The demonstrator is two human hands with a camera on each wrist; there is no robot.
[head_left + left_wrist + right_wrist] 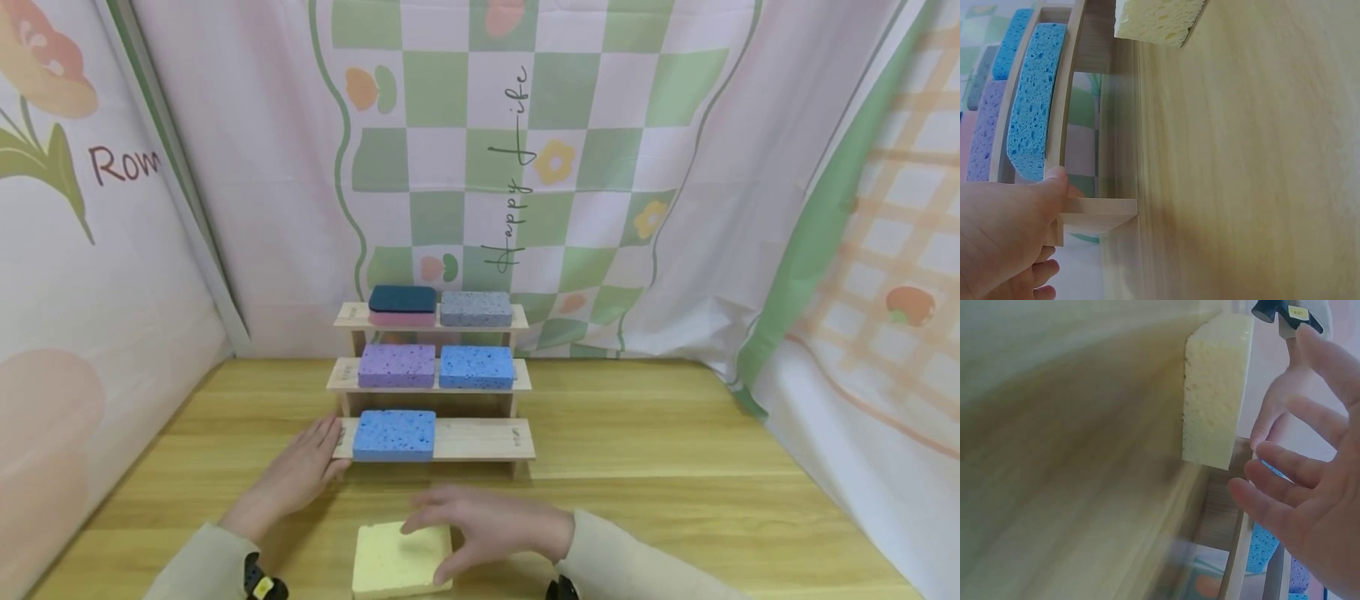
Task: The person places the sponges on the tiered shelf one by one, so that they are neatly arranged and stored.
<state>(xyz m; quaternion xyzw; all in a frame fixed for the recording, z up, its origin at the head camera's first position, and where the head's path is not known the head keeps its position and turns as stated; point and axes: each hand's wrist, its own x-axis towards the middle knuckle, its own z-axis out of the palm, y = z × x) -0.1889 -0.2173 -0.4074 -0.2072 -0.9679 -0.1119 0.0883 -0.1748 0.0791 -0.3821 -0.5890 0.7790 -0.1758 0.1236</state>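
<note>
A wooden three-tier rack (480,439) stands on the table. My left hand (300,471) grips the left end of its lowest tier; in the left wrist view the thumb (1055,178) lies on the front edge. Beside that hand, a blue speckled sponge (393,435) sits on the left half of the lowest tier. A thick yellow sponge (382,558) lies on the table before the rack. My right hand (495,525) hovers over its right side, fingers spread and holding nothing. In the right wrist view a gap shows between the fingers and the yellow sponge (1213,394).
On the middle tier sit a purple sponge (396,367) and another blue sponge (477,367). The top tier holds a pink sponge with a dark teal top (402,306) and a grey sponge (476,309). Patterned curtains (600,100) surround the wooden table (637,442).
</note>
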